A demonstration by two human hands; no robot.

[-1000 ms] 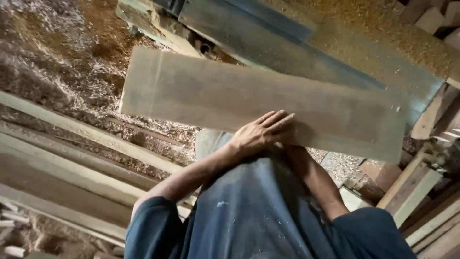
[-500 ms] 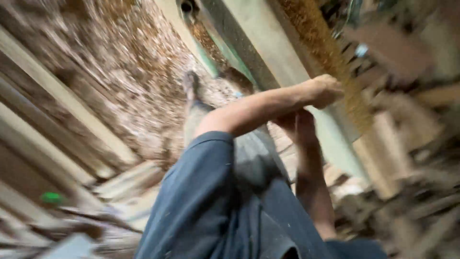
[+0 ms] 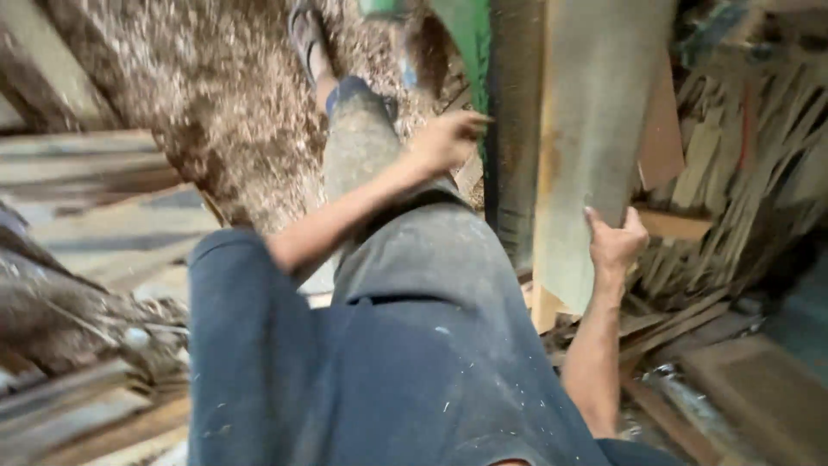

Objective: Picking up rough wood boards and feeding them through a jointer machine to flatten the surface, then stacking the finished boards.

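Gripping the near edge of a pale wooden board, right hand curled with fingers wrapped on it, left hand loosely cupped beside the dark machine edge, board standing steeply, sawdust floor beyond, scrap timber to the right

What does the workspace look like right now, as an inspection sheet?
Surface: floor covered in sawdust and shavings.
Job's things: pale wooden board, standing nearly upright against a dark machine edge.
Clutter: stacked planks on one side; heap of offcut strips on the other.
Hands: right hand grips the board's lower edge, fingers wrapped on it; left hand by the machine edge, contact blurred.
Cables: nothing seen.
Surroundings: green machine part; person's own leg and sandalled foot.
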